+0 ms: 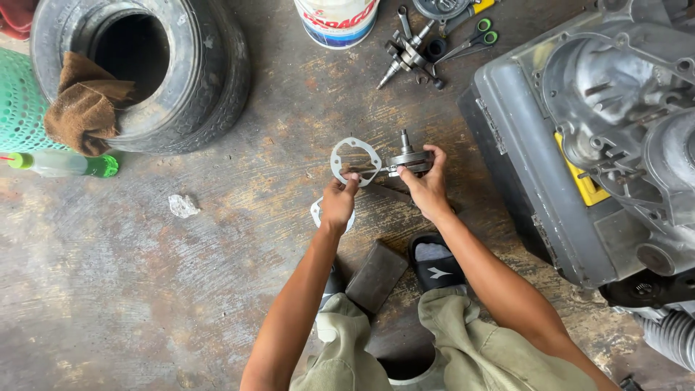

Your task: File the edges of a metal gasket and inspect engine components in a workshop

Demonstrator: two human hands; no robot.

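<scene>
A thin grey gasket (355, 160), a flat ring with small ears, is pinched at its lower edge by the left hand (339, 203), held up just above the concrete floor (145, 275). Right beside it, touching or nearly so, sits a metal crankshaft (407, 159) with its shaft end pointing away from the person; the right hand (427, 187) grips it, fingers curled over the round body. Under the left hand a second pale gasket (316, 212) lies on the floor, half hidden by the wrist.

Below both hands lie a dark flat block (376, 275) and a black sandal (436, 264), next to the person's khaki trousers. Beyond the right hand, further away, lie loose metal parts (409, 54), green-handled scissors (474, 41) and a white bucket (337, 22). To the right of the right hand stands a grey engine case (622, 108) on a dark box. Well left of the left hand stands a tyre (181, 72) with a brown rag (83, 105) draped on it, a green-capped bottle (61, 164) near it.
</scene>
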